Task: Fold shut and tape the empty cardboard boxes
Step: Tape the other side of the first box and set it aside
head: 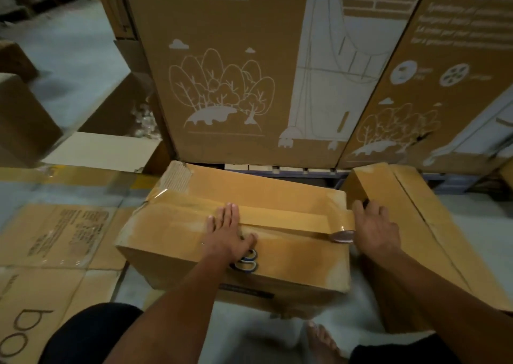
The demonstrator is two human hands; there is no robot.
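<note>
A closed cardboard box (pixel 277 194) sits on the floor in front of me, its top flaps folded shut. A strip of brown tape (pixel 291 220) runs along the centre seam toward the right edge. My left hand (pixel 226 231) lies flat on the seam, fingers spread, pressing the tape down. My right hand (pixel 374 229) grips the tape roll (pixel 344 236) at the box's right edge, the tape stretched back from it. Scissors with blue-and-white handles (pixel 245 263) lie on the box top, partly under my left wrist.
A second closed box (pixel 410 224) stands touching on the right. Tall printed cartons (pixel 236 72) form a wall behind. Flattened cardboard (pixel 63 236) covers the floor at left, with an open box (pixel 111 152) beyond. My knees and a bare foot (pixel 322 338) are at the bottom.
</note>
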